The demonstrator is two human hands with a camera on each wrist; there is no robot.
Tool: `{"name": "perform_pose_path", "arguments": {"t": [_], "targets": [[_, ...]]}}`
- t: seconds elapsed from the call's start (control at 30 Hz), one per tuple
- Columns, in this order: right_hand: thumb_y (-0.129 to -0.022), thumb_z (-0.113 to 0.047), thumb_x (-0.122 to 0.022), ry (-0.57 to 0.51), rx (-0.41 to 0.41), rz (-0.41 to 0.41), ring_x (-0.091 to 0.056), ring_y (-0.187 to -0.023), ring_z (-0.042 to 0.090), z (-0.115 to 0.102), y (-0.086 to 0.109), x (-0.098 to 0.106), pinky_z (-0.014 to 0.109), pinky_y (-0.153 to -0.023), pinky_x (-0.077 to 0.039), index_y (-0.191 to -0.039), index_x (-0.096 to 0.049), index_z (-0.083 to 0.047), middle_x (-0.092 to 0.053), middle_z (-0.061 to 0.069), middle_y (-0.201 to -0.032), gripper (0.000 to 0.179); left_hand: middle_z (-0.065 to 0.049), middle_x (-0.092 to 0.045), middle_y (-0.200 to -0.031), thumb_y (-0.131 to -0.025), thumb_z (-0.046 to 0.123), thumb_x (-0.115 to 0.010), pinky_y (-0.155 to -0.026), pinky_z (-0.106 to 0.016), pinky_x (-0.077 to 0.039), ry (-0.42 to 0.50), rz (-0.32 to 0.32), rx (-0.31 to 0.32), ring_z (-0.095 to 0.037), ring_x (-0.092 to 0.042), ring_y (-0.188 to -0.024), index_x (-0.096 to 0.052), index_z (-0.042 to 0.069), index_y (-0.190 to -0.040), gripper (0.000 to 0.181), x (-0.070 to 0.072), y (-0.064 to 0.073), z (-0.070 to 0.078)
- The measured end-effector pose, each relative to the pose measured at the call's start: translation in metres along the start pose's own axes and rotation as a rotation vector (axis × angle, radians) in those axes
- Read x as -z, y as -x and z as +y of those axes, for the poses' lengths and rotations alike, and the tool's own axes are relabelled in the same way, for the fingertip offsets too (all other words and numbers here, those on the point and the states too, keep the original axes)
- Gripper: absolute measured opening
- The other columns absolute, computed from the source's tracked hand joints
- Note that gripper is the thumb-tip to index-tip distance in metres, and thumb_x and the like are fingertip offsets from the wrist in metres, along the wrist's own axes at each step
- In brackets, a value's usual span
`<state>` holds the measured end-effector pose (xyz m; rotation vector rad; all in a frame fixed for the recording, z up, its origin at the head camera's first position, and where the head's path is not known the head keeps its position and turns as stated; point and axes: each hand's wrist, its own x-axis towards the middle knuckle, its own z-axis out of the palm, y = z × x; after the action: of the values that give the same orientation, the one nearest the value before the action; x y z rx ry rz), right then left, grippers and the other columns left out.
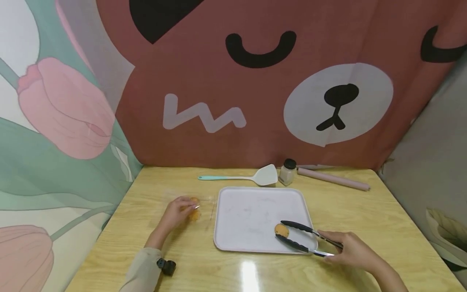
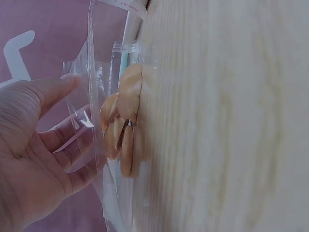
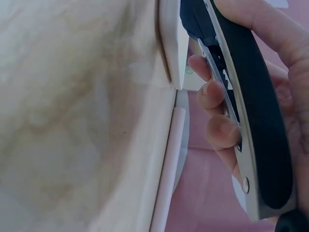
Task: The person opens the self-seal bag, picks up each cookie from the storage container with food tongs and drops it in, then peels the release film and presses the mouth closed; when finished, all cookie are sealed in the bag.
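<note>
My left hand (image 1: 178,211) pinches the film of a clear plastic bag (image 2: 99,63) between thumb and fingers. Several golden-brown cookies (image 2: 129,94) lie inside the bag, low against the tabletop; in the head view the fingers partly cover them. My right hand (image 1: 352,249) grips metal tongs (image 1: 321,253) with black tips, its fingers wrapped round the handles. One round cookie (image 1: 281,230) is between the tong tips, over the right part of a white tray (image 1: 251,202). In the right wrist view the tong tips are out of frame.
Behind the tray lies a white spatula (image 1: 265,176) with a light-blue handle. Beside it stands a small glass jar (image 1: 287,173) with a black lid. A pink rolling pin (image 1: 333,179) lies along the table's back edge, in front of a bear-print cloth (image 1: 204,146).
</note>
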<state>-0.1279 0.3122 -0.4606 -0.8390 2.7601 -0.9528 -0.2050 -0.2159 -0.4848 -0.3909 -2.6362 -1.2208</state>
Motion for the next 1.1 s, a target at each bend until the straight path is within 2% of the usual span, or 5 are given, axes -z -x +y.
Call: {"name": "perform_pose_path", "arguments": {"t": [0.3, 0.47, 0.57, 0.8, 1.1], "targets": [[-0.072, -0.023, -0.083, 0.015, 0.079, 0.000, -0.029, -0.048, -0.008, -0.0021, -0.0034, 0.0057, 0.017, -0.045, -0.037, -0.124, -0.060, 0.002, -0.064, 0.001, -0.083, 0.061, -0.011, -0.067, -0.096, -0.083, 0.004, -0.070, -0.087, -0.048, -0.048, -0.013, 0.014, -0.036, -0.030, -0.061, -0.095, -0.074, 0.000, -0.094, 0.012, 0.0002, -0.0010, 0.0004], [-0.068, -0.024, -0.085, 0.087, 0.103, 0.084, -0.049, -0.070, -0.004, 0.0011, -0.0012, 0.0004, 0.018, -0.056, -0.044, -0.118, -0.065, -0.002, -0.070, 0.014, -0.099, 0.058, -0.010, -0.066, -0.097, -0.085, 0.008, -0.069, -0.087, -0.048, -0.048, -0.018, 0.010, -0.027, -0.029, -0.060, -0.095, -0.075, 0.003, -0.097, 0.014, -0.0019, -0.0019, 0.0005], [-0.069, -0.029, -0.085, 0.097, 0.075, 0.077, -0.052, -0.080, -0.001, 0.0000, -0.0002, -0.0027, 0.019, -0.062, -0.047, -0.118, -0.065, -0.002, -0.069, 0.017, -0.103, 0.059, -0.010, -0.066, -0.099, -0.086, 0.009, -0.069, -0.089, -0.049, -0.047, -0.022, 0.000, -0.012, -0.030, -0.060, -0.098, -0.075, 0.004, -0.096, 0.013, -0.0014, -0.0006, 0.0009], [-0.071, -0.031, -0.083, 0.029, 0.001, -0.025, -0.033, -0.057, -0.003, -0.0065, 0.0009, 0.0009, 0.018, -0.055, -0.036, -0.125, -0.059, 0.002, -0.067, 0.017, -0.103, 0.067, -0.012, -0.066, -0.100, -0.085, 0.008, -0.070, -0.090, -0.049, -0.047, -0.020, -0.017, 0.003, -0.032, -0.059, -0.099, -0.075, 0.002, -0.096, 0.013, 0.0002, 0.0007, 0.0021], [-0.069, -0.030, -0.085, 0.086, 0.080, 0.073, -0.046, -0.070, 0.000, 0.0014, 0.0058, -0.0036, 0.018, -0.057, -0.038, -0.120, -0.064, 0.000, -0.069, 0.016, -0.103, 0.062, -0.011, -0.066, -0.100, -0.085, 0.007, -0.069, -0.090, -0.048, -0.047, -0.017, -0.012, -0.008, -0.030, -0.060, -0.098, -0.074, 0.002, -0.097, 0.014, -0.0013, -0.0006, 0.0000]]}}
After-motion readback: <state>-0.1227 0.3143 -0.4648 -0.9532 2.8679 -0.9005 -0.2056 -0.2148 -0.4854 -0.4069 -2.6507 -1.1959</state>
